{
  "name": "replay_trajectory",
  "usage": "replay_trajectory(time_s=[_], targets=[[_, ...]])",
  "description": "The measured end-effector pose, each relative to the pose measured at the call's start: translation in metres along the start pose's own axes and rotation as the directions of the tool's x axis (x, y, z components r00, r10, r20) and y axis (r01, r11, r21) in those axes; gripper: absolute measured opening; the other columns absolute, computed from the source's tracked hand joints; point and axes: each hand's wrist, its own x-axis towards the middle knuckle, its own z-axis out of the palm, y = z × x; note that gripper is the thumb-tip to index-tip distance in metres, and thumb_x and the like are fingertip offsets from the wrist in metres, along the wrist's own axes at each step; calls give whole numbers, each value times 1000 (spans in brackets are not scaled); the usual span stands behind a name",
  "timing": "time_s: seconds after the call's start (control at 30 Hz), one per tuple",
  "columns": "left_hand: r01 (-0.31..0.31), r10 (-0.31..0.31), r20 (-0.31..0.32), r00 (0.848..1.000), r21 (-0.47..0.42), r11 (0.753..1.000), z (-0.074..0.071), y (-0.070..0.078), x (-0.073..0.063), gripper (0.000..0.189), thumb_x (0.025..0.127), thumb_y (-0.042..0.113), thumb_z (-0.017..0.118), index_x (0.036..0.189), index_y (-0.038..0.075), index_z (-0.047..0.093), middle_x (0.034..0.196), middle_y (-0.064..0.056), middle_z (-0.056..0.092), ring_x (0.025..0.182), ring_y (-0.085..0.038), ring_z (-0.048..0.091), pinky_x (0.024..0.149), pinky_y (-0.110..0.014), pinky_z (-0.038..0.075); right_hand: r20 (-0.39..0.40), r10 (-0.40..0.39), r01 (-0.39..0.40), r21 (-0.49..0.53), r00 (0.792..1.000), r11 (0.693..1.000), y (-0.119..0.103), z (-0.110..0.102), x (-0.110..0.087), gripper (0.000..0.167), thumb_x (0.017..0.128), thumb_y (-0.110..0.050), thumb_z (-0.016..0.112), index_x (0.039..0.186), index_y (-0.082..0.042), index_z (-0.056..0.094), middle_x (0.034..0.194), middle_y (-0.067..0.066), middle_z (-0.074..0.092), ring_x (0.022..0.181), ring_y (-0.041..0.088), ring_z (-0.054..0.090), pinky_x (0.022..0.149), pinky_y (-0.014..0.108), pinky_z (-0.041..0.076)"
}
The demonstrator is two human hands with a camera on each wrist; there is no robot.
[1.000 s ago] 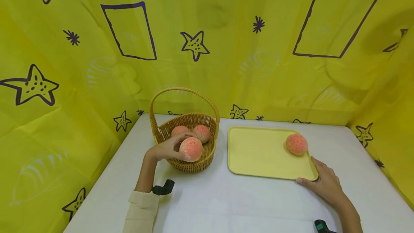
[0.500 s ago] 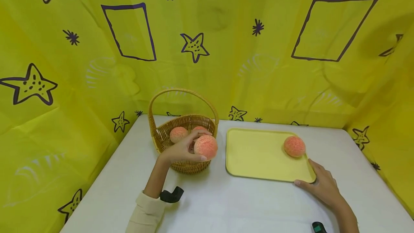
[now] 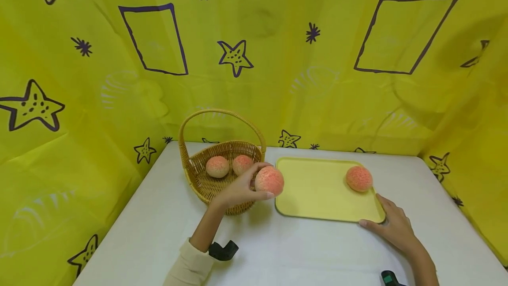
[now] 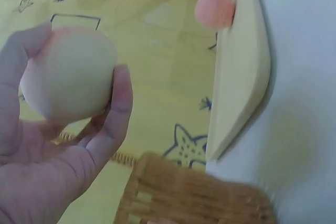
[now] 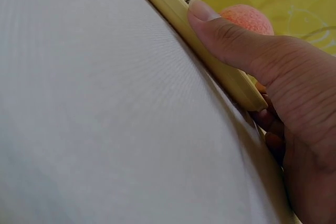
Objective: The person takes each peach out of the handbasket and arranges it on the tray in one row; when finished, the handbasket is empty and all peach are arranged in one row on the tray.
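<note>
L fingers (image 4: 119,100) grip 1 peach (image 3: 270,181), R fingers (image 3: 388,203) 1 tray (image 3: 313,189) w/ 1; basket (image 3: 208,186): 2.

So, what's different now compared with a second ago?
The left hand has carried its pink ball rightward from over the basket; from the head camera the ball now appears at the left edge of the yellow tray. Nothing new was grasped or let go. The two balls in the basket, the ball on the tray and the right hand at its corner stayed put.
</note>
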Motion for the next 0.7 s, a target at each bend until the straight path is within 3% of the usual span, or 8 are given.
replay_trajectory(time_s=[0.23, 0.33, 0.5, 0.7], targets=[[70, -76, -27, 997, -189, 979, 33, 2, 14, 72, 83, 21, 76, 143, 26, 37, 139, -7, 49, 109, -23, 64, 88, -36, 55, -22, -22, 22, 11, 1000, 1000, -1, -2, 0, 102, 86, -50, 68, 155, -2, 12, 147, 39, 26, 127, 61, 25, 93, 74, 23], [96, -110, -50, 993, -222, 970, 47, -2, 22, 71, 82, 23, 77, 142, 24, 40, 134, -6, 54, 103, -21, 67, 88, -34, 54, -25, -26, 26, 19, 999, 999, -1, -2, 0, 102, 86, -50, 68, 155, -1, 12, 147, 39, 25, 127, 61, 25, 93, 73, 23], [133, -159, -88, 983, -245, 960, 70, -17, 35, 73, 80, 21, 78, 143, 15, 42, 127, -8, 59, 95, -19, 67, 84, -30, 53, -24, -20, 21, 19, 999, 1000, -1, 0, 0, 103, 85, -50, 69, 155, 0, 13, 147, 39, 26, 126, 60, 26, 93, 73, 23], [173, -200, -142, 970, -180, 968, 91, -35, 48, 70, 76, 24, 82, 137, 15, 49, 123, -4, 60, 94, -15, 62, 78, -29, 52, -19, -6, 7, 17, 1000, 1000, -2, -1, 0, 103, 85, -52, 69, 155, 0, 13, 147, 40, 26, 126, 60, 25, 93, 73, 22]])
